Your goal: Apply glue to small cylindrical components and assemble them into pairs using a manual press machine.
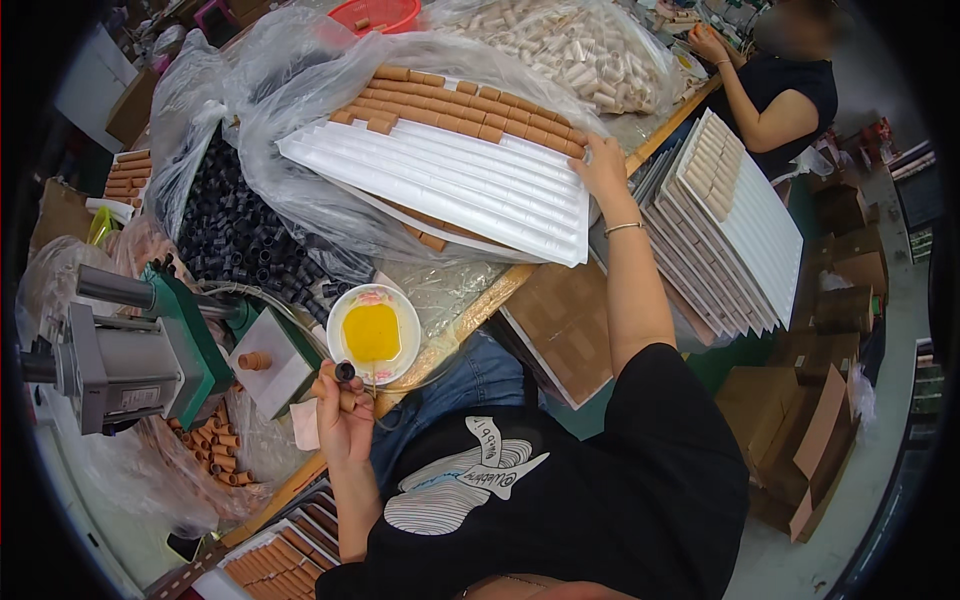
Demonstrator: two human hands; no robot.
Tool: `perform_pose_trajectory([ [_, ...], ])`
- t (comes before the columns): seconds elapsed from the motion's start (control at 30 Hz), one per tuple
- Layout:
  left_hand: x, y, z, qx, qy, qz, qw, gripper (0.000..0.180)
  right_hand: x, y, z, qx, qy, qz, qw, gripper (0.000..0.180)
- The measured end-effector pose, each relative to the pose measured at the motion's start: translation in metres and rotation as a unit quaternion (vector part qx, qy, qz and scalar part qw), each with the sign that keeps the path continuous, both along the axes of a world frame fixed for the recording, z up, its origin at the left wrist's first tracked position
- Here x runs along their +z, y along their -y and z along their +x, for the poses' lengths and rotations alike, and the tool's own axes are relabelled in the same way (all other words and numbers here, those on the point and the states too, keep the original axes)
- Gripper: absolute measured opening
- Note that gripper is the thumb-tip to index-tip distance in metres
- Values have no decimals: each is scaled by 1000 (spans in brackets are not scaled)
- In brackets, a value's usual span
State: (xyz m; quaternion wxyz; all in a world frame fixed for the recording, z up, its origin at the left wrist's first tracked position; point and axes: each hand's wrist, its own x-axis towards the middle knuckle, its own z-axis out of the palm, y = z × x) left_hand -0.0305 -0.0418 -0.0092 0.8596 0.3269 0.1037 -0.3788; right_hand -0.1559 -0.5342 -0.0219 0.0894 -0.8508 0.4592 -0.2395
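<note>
My left hand (346,425) is closed around short brown tubes (328,382), one with a black plastic insert (345,371) at its end. It is beside a white bowl (407,350) of yellow liquid (371,332), with a thin stick (374,375) over the bowl's near rim. My right arm reaches forward to a white ridged tray (450,180). There my right hand (602,172) pinches a brown tube (576,150) at the right end of the rows. Several rows of brown tubes (440,105) lie along the tray's far part; its nearer grooves are bare.
Left of the bowl stands a green and grey press (180,350). Black inserts (245,225) fill a plastic bag behind it. Stacked trays (720,220) stand at the right, with cardboard boxes (790,430) beyond. Pale tubes (570,55) lie at the back, near another person (790,100).
</note>
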Motion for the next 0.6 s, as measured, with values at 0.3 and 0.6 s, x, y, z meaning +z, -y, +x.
perform_pose_trajectory([
  [0.3,0,-12,12,5,21,-18,1000,32,24,-19,-18,100,276,199,935,28],
  [0.6,5,-28,11,35,75,11,997,34,75,-191,23,248,442,800,322,36],
])
